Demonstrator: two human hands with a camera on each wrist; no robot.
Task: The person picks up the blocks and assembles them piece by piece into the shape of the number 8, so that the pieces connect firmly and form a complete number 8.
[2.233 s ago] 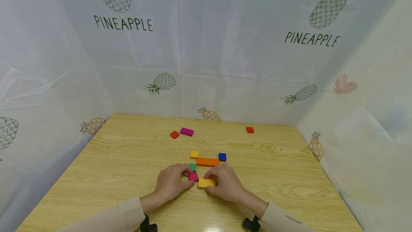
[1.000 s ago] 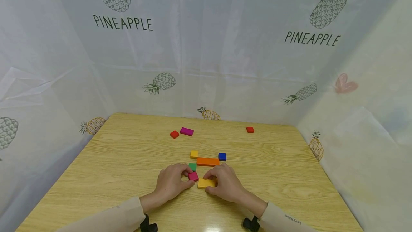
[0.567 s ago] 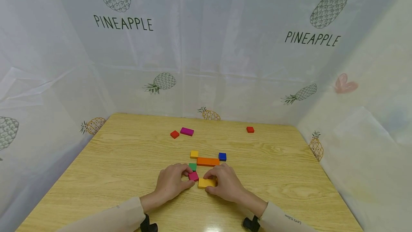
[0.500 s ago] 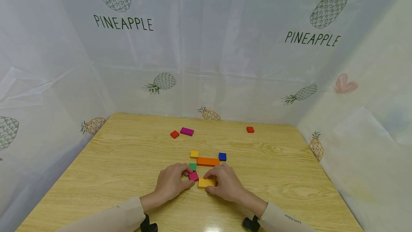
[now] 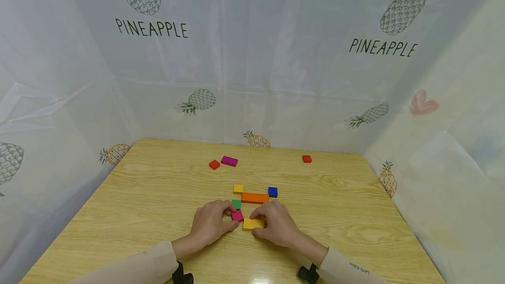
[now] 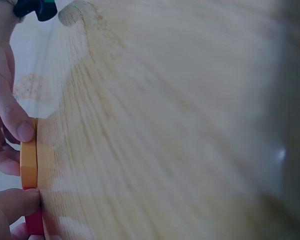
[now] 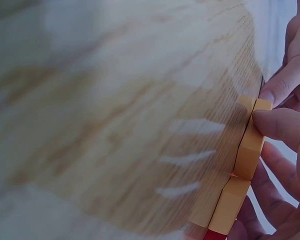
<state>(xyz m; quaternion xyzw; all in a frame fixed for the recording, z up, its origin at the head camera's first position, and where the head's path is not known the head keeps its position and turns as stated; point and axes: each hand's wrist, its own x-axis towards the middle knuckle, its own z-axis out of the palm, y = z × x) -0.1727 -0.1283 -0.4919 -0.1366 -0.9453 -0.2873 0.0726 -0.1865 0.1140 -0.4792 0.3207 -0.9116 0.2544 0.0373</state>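
In the head view my left hand [image 5: 210,221] pinches a small pink block [image 5: 237,216] between thumb and fingertips. Beside it, my right hand [image 5: 277,223] grips a yellow oblong block [image 5: 254,224], thumb on the near side and fingers at the far side. The two blocks lie end to end, as the left wrist view also shows. Seen from the right wrist, a second yellow block [image 7: 230,205] and a bit of a red block [image 7: 215,235] continue the row; the right hand hides them from the head camera. A green block [image 5: 236,204] sits just behind the pink one.
Behind the hands lie an orange bar [image 5: 255,198], a small yellow block [image 5: 238,189] and a blue block [image 5: 272,192]. Farther back on the wooden table [image 5: 165,174] are a red block [image 5: 214,165], a magenta block [image 5: 229,161] and another red block [image 5: 307,159].
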